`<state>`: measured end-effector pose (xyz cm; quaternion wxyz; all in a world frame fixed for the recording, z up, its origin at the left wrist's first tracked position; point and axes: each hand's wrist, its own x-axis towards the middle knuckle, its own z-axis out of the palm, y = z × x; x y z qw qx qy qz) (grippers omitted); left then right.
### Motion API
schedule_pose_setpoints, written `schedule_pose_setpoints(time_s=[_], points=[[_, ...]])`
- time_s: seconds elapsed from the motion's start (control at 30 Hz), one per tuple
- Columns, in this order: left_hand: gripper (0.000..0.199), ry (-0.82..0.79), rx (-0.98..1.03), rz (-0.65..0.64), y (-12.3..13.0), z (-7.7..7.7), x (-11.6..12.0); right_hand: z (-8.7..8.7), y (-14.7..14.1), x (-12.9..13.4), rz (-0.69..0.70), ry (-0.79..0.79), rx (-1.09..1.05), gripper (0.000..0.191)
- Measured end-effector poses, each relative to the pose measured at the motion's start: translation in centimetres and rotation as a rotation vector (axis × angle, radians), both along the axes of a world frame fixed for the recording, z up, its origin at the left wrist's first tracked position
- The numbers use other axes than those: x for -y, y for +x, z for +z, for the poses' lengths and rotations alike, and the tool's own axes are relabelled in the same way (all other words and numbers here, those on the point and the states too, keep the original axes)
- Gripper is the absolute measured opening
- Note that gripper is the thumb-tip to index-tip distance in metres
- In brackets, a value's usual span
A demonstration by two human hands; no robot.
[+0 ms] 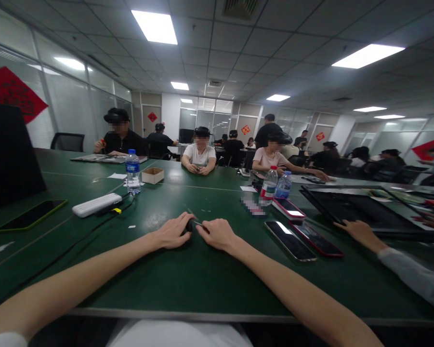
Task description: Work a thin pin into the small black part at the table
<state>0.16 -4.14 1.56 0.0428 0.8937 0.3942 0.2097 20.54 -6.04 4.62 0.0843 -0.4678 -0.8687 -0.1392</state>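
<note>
1 small dark object (190,225), gripped by the left hand (175,232), could slip if the right hand (217,234), pinching a thin rod (198,223) (tip unclear), pushes askew.

Through my camera I see a big green table (166,284). On it sit a green-edged phone (32,216), a long white block (97,205), a small box (153,177) and three water bottles (133,176). More phones (291,242) lie on the right.

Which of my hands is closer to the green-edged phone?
Your left. Your left hand is off to the right of the green-edged phone; your right hand is farther right, past the left one.
</note>
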Motion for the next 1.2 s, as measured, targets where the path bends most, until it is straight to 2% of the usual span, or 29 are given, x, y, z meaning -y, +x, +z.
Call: schedule_pose_setpoints(time_s=[0.1, 0.3, 0.53, 0.7, 0.93, 1.1, 1.2], points=[[0.052, 0.004, -0.005, -0.003, -0.02, -0.14, -0.10, 0.03, -0.04, 0.00, -0.001, -0.010, 0.012, 0.059], [0.045, 0.019, 0.008, -0.011, 0.01, -0.36, -0.33, -0.03, -0.10, -0.18, -0.046, -0.046, 0.040, 0.062], [0.053, 0.028, 0.062, -0.035, -0.15, -0.59, -0.53, 0.05, -0.27, -0.02, -0.070, -0.087, 0.064, 0.067], [0.049, 0.024, 0.103, -0.017, -0.22, -0.94, -0.67, 0.24, -0.20, 0.08, -0.045, -0.108, 0.050, 0.070], [0.046, 0.024, 0.094, -0.031, 0.03, -0.35, -0.29, 0.07, -0.09, 0.02, -0.082, -0.099, 0.040, 0.070], [0.042, 0.055, 0.080, -0.002, 0.24, -0.22, -0.10, 0.07, 0.04, -0.04, -0.107, -0.093, 0.041, 0.068], [0.041, 0.066, 0.061, 0.020, 0.34, -0.28, -0.18, 0.16, 0.04, 0.13, -0.099, -0.057, 0.044, 0.059]])
